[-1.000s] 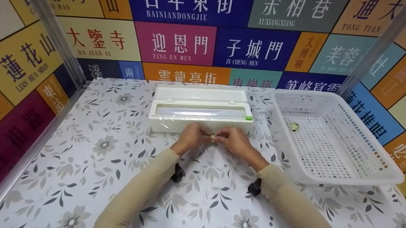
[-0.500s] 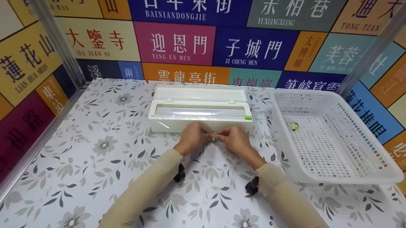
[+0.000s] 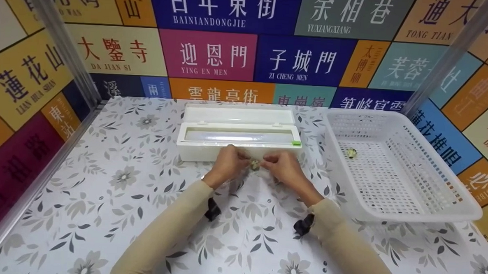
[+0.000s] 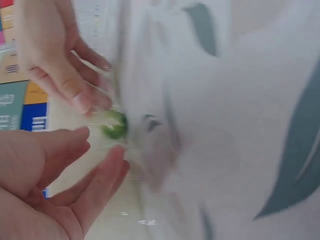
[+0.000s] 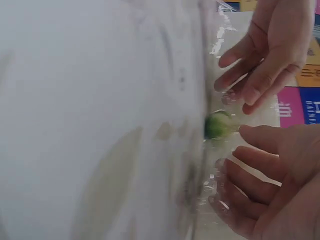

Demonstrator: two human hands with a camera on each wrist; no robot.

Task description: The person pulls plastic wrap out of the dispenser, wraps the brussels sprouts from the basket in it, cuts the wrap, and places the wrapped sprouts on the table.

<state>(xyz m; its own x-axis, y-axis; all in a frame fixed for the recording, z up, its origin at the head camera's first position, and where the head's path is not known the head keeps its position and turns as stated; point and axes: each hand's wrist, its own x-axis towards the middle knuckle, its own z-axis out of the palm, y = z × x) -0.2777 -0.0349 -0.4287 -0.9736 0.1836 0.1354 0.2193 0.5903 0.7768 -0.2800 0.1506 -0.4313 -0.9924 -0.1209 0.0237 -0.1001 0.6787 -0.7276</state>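
Note:
A small round green piece (image 3: 254, 165) sits between my hands, just in front of the white cling film dispenser (image 3: 198, 153). Clear wrinkled film shows around the green piece (image 4: 114, 125) in the wrist views. My left hand (image 3: 229, 163) is at its left, with thumb and fingers spread apart beside it. On the other side is my right hand (image 3: 284, 168), its fingers parted and the thumb tip close to the green piece (image 5: 218, 125). Whether any fingertip touches the film is hard to tell. The dispenser's lid (image 3: 239, 114) stands raised, showing pale film inside.
To the right stands a white perforated plastic basket (image 3: 417, 218), holding one small yellow-green piece (image 3: 351, 153). A floral cloth (image 3: 141, 215) covers the table. Panels with lettering form the walls behind and at both sides. A green tab (image 3: 296, 143) marks the dispenser's right end.
My fingertips pinched at the small piece between them earlier; now they have parted a little and the green piece shows more fully. The dispenser and basket have stayed in place.

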